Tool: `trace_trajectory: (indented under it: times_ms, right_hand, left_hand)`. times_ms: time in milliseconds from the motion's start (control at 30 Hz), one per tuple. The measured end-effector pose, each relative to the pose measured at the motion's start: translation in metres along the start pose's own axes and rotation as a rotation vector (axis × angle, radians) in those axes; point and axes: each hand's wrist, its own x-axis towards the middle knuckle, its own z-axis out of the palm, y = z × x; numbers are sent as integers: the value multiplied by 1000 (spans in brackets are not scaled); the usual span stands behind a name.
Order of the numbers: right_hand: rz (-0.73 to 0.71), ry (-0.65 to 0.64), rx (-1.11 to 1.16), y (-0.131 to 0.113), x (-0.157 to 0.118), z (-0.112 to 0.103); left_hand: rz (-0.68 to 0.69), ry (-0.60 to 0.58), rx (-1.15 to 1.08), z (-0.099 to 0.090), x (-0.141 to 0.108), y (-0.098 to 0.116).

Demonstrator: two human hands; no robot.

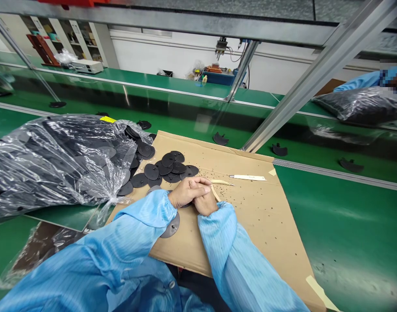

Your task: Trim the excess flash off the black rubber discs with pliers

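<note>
My left hand point(184, 191) and my right hand point(205, 203) meet above the cardboard sheet point(250, 212), with the left fingers laid over the right ones. Both are closed. A slim pale-yellow tool point(221, 183) with a small metal tip sticks out of my right hand, and a second pale strip shows beside the palm. What the left fingers pinch is hidden. Below my left wrist lies a loose black disc point(171, 226). Just beyond the hands several black oval discs point(172, 167) overlap in a pile. A white-handled knife point(248, 177) lies to the right.
At left, a clear plastic bag point(58, 160) full of black discs spills onto the cardboard. Small black scraps dot the sheet. Curved black pieces point(221, 138) lie on the green conveyor beyond. A metal post point(298, 82) slants up at right, near another person's blue sleeve point(357, 81).
</note>
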Motion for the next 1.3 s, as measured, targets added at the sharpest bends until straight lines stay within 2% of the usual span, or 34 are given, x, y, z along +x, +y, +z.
trace_trajectory:
  times_ms: [1300]
  right_hand:
    - [-6, -7, -1, -3, 0, -1]
  left_hand:
    - [-13, 1, 6, 0, 0, 0]
